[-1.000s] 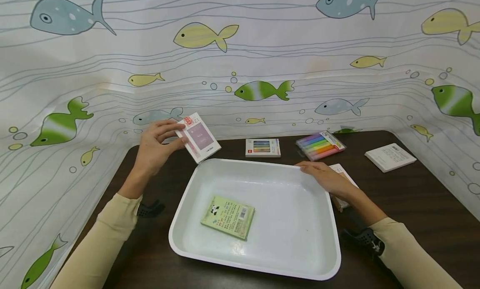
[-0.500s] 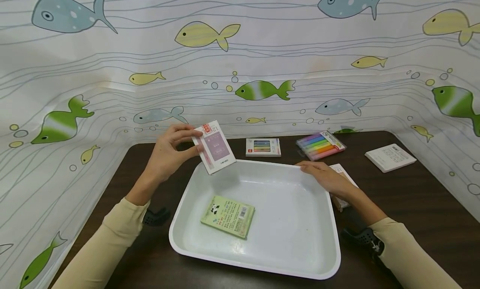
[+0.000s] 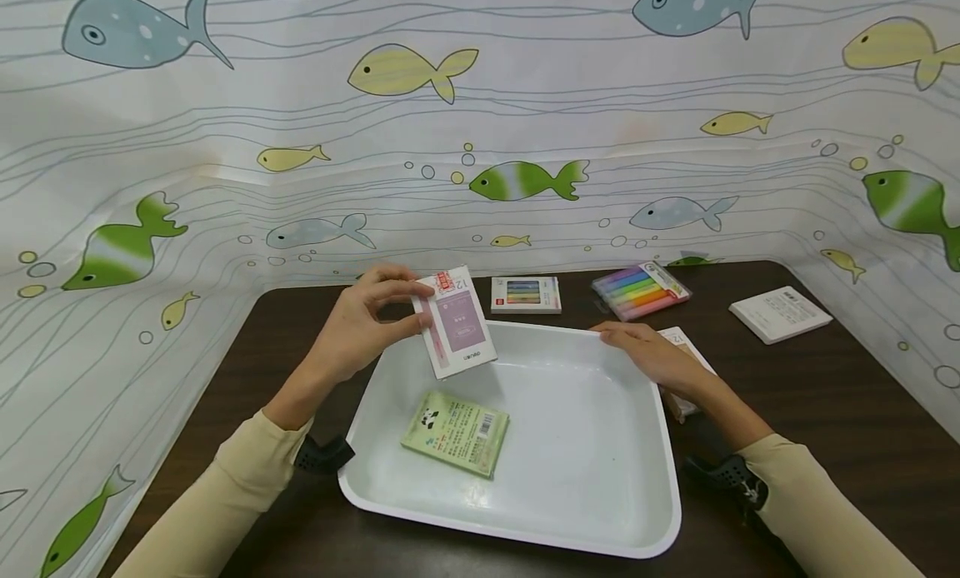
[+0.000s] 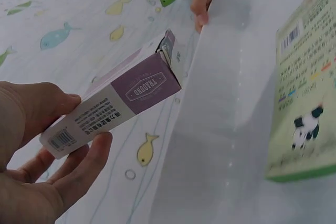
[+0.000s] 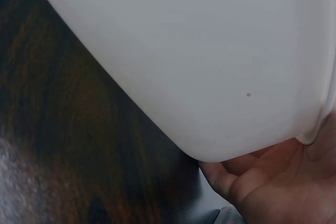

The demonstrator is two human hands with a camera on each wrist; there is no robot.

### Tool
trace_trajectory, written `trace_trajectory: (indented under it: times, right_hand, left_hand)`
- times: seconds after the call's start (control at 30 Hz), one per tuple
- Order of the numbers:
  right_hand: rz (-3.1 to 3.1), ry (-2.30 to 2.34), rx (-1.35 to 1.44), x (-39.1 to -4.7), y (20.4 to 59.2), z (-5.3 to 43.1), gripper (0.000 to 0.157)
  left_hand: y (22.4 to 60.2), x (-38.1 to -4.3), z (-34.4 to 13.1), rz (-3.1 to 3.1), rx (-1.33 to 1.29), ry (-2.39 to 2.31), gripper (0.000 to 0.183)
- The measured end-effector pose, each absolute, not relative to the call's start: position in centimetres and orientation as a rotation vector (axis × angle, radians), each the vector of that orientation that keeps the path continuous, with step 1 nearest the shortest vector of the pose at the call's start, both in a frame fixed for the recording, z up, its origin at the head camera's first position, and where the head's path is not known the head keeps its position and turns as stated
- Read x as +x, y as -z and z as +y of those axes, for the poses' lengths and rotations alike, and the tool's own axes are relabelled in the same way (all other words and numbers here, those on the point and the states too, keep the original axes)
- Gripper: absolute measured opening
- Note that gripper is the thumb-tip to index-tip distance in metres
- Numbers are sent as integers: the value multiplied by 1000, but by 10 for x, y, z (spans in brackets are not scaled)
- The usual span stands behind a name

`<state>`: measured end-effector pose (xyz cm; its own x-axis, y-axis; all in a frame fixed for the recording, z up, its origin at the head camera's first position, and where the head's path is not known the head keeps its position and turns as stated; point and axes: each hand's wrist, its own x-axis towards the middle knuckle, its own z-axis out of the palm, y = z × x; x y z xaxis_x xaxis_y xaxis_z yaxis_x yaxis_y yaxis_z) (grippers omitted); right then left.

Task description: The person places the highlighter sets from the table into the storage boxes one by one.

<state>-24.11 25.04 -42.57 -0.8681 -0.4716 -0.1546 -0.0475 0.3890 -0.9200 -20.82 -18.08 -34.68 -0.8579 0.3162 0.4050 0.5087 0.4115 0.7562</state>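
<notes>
Between thumb and fingers, my left hand (image 3: 365, 324) pinches a small white box with a purple panel (image 3: 461, 321), tilted above the tray's back rim toward the left. In the left wrist view the box (image 4: 113, 100) shows a barcode and a slightly lifted end flap. Below it, a white plastic tray (image 3: 577, 478) holds a flat green box with a panda picture (image 3: 457, 432), lying left of centre. My right hand (image 3: 651, 355) grips the tray at its back right corner. The right wrist view shows that hand's fingers (image 5: 223, 179) curled against the underside.
Behind the tray lie a white box with a striped coloured panel (image 3: 525, 296) and a clear pack of rainbow-coloured pens (image 3: 641, 291). A white box (image 3: 780, 315) lies at the right, another box (image 3: 684, 341) partly under my right hand. Fish-patterned cloth (image 3: 420, 220) walls the table.
My left hand has carried the white and purple box rightward and down, from beside the tray's back left corner to over its back rim. My right hand and the tray stay put.
</notes>
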Motion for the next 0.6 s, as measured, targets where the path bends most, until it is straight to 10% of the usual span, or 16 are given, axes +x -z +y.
trace_trajectory:
  times: [0.6]
  right_hand:
    - [2292, 1448, -443, -241, 424, 249, 53]
  left_hand:
    - [343, -189, -163, -2628, -1003, 1518, 32]
